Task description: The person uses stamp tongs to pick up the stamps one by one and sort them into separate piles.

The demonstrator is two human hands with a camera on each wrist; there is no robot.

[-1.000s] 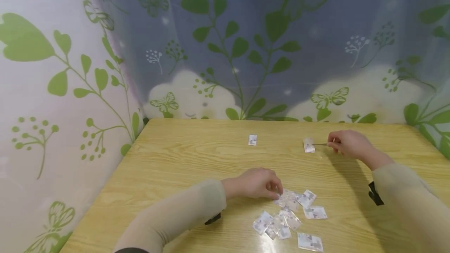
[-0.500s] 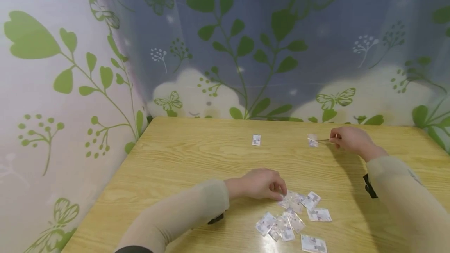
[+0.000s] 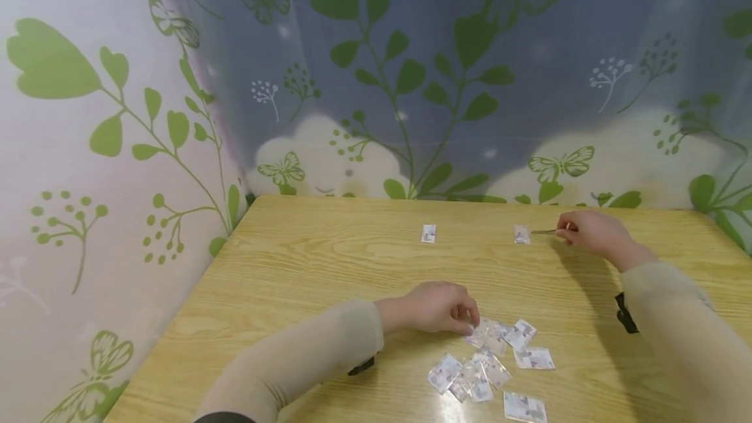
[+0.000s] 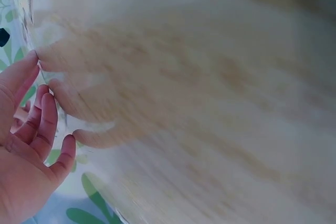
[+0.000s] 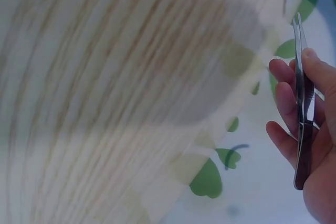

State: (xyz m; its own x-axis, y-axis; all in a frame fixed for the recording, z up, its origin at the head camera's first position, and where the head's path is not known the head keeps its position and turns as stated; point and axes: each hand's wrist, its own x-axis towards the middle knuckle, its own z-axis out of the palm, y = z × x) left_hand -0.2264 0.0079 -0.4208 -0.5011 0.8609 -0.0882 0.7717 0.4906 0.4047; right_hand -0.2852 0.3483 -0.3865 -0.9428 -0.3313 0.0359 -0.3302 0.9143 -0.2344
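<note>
My right hand (image 3: 596,237) pinches a pair of metal tweezers (image 5: 304,93), their slim points aimed left. Just beyond the points, a small shiny printed card (image 3: 521,234) lies flat near the back of the table, apart from or barely at the tips. My left hand (image 3: 435,307) rests beside a loose group of similar cards (image 3: 490,371), its thumb and forefinger at the edge of the uppermost ones. In the left wrist view, the fingertips (image 4: 68,142) touch the tabletop with the fingers loosely bent and nothing visible between them.
Another small card (image 3: 429,234) lies at the back, left of the one by the tweezers. A single card (image 3: 525,407) sits at the near side. The wood-grain table (image 3: 294,279) meets a leaf-patterned cloth (image 3: 376,83) at its back edge.
With the tweezers, my right hand moved the card slightly toward the back edge, then drew the tips off it to the right. My left hand stayed by the cards. The view shifted slightly.
</note>
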